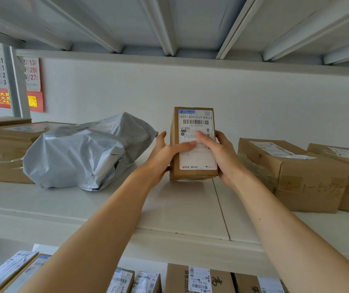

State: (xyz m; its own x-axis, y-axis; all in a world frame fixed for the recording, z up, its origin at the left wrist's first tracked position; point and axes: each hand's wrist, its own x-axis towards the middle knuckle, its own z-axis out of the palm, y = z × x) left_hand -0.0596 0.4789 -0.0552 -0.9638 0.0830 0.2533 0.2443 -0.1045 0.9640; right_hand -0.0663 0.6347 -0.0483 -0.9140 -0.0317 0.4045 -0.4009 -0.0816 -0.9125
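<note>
While upright, oblong cardboard box (195,123) between left hand (163,159), right hand (222,158)

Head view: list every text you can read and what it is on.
"891- K04 D39 [M02]": label on the held box.
"天津转": same label.
"13", "20", "27", "15", "16", "22", "23", "29", "30": calendar.
"2000X": lower box.
Red handwriting on the right box and all other labels: too blurred to read.

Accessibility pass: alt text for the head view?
A person's left hand and right hand hold a small cardboard box upright at a white shelf, both thumbs on its shipping label, which faces the camera. A grey mailing bag lies to its left, taped cardboard boxes to its right.
</note>
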